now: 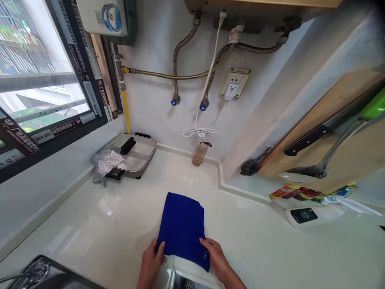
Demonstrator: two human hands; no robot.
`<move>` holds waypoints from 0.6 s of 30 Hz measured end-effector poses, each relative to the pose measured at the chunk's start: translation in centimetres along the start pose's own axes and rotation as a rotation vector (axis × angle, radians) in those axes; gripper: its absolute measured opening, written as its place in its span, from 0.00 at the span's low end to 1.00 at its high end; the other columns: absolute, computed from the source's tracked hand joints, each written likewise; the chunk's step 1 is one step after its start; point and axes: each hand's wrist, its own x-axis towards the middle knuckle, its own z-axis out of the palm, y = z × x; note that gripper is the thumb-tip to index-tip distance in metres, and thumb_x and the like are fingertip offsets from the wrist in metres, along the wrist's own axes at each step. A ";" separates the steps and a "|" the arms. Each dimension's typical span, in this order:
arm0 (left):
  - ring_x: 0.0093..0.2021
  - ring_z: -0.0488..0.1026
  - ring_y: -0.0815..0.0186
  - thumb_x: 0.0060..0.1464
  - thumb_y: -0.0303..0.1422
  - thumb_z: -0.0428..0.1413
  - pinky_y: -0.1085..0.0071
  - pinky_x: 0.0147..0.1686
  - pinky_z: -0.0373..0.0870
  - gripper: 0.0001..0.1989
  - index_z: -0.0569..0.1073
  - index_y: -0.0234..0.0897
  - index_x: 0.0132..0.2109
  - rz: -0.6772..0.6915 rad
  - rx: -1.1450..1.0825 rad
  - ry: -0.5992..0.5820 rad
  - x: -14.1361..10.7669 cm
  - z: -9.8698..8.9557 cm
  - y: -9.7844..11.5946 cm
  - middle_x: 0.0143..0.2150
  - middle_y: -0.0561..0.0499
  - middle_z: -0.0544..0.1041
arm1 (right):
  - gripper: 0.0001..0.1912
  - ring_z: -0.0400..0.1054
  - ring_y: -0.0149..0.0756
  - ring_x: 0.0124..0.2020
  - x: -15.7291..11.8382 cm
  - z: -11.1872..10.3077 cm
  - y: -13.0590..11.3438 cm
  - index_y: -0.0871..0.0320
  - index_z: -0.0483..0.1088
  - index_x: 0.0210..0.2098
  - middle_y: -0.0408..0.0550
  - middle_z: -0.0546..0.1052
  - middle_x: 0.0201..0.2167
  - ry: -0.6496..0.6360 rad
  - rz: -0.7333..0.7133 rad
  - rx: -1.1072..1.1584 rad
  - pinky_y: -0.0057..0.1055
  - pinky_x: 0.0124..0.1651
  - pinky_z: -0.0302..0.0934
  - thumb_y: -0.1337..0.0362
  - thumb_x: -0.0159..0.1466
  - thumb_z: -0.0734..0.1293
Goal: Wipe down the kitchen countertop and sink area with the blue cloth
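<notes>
A dark blue cloth [183, 224], folded to a rough rectangle, lies spread toward the wall on the white countertop [120, 216]. My left hand [152, 259] pinches its near left edge, the thumb on top. At the near right edge my right hand [215, 257] grips the cloth, with the thumb over it and the other fingers partly hidden. Just below the cloth's near edge is an opening with a pale rim [192, 266], cut off by the bottom of the view.
An electric pan with a lid [138, 150] stands back left, a silvery cloth [108, 160] draped on its corner. A clear brownish cup [200, 154] sits by the wall. At right are a white bottle [315, 214] and hanging utensils. A dark sink edge [54, 267] shows lower left.
</notes>
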 end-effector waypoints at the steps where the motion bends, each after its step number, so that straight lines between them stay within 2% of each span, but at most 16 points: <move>1: 0.23 0.75 0.56 0.46 0.65 0.54 0.62 0.30 0.72 0.35 0.75 0.37 0.42 -0.016 -0.018 0.000 -0.1 -0.1 -0.3 0.19 0.51 0.76 | 0.25 0.75 0.45 0.41 -0.7 0.0 0.0 0.54 0.70 0.34 0.49 0.80 0.34 0.010 0.037 0.050 0.41 0.47 0.72 0.43 0.47 0.76; 4: 0.22 0.73 0.60 0.42 0.65 0.58 0.66 0.26 0.69 0.35 0.74 0.36 0.39 -0.049 -0.121 0.046 0.4 -0.1 -0.5 0.18 0.53 0.73 | 0.24 0.75 0.43 0.39 -1.8 -0.3 -0.8 0.53 0.69 0.31 0.48 0.80 0.33 -0.042 0.024 0.129 0.40 0.45 0.72 0.45 0.46 0.77; 7: 0.22 0.72 0.63 0.36 0.63 0.63 0.70 0.23 0.67 0.35 0.74 0.35 0.37 -0.062 -0.254 0.105 2.2 0.4 1.5 0.19 0.55 0.72 | 0.24 0.72 0.39 0.29 -1.4 -0.4 -3.6 0.54 0.66 0.26 0.46 0.77 0.26 -0.094 -0.067 0.126 0.37 0.35 0.69 0.44 0.44 0.77; 10: 0.22 0.72 0.67 0.32 0.60 0.66 0.72 0.23 0.67 0.35 0.74 0.34 0.37 -0.016 -0.344 0.142 4.9 0.8 6.4 0.22 0.55 0.73 | 0.26 0.66 0.33 0.24 0.2 0.1 -8.3 0.55 0.66 0.24 0.42 0.73 0.21 -0.089 -0.197 0.143 0.31 0.29 0.62 0.43 0.43 0.77; 13: 0.24 0.74 0.69 0.32 0.57 0.67 0.75 0.25 0.69 0.34 0.73 0.34 0.39 0.104 -0.404 0.167 7.1 0.7 13.1 0.25 0.54 0.76 | 0.28 0.65 0.31 0.26 1.9 1.2 -13.6 0.55 0.68 0.29 0.40 0.73 0.23 -0.071 -0.340 0.171 0.29 0.29 0.59 0.39 0.45 0.75; 15: 0.24 0.74 0.69 0.33 0.56 0.68 0.75 0.25 0.69 0.34 0.72 0.34 0.40 0.182 -0.433 0.184 7.7 0.5 17.0 0.24 0.55 0.75 | 0.29 0.65 0.31 0.27 2.4 1.7 -16.3 0.55 0.69 0.32 0.40 0.74 0.25 -0.046 -0.429 0.166 0.29 0.30 0.60 0.37 0.48 0.72; 17: 0.24 0.74 0.69 0.34 0.56 0.68 0.75 0.25 0.69 0.34 0.71 0.35 0.41 0.230 -0.441 0.188 7.7 0.6 19.0 0.23 0.56 0.74 | 0.29 0.65 0.32 0.29 2.5 1.9 -17.3 0.55 0.70 0.35 0.40 0.74 0.27 -0.019 -0.493 0.136 0.29 0.32 0.61 0.36 0.51 0.70; 18: 0.24 0.74 0.69 0.34 0.56 0.68 0.75 0.25 0.69 0.35 0.70 0.35 0.41 0.242 -0.434 0.186 7.4 0.6 19.0 0.24 0.57 0.74 | 0.29 0.65 0.32 0.29 2.4 1.8 -17.1 0.55 0.70 0.36 0.40 0.74 0.27 0.001 -0.513 0.109 0.29 0.32 0.61 0.36 0.52 0.69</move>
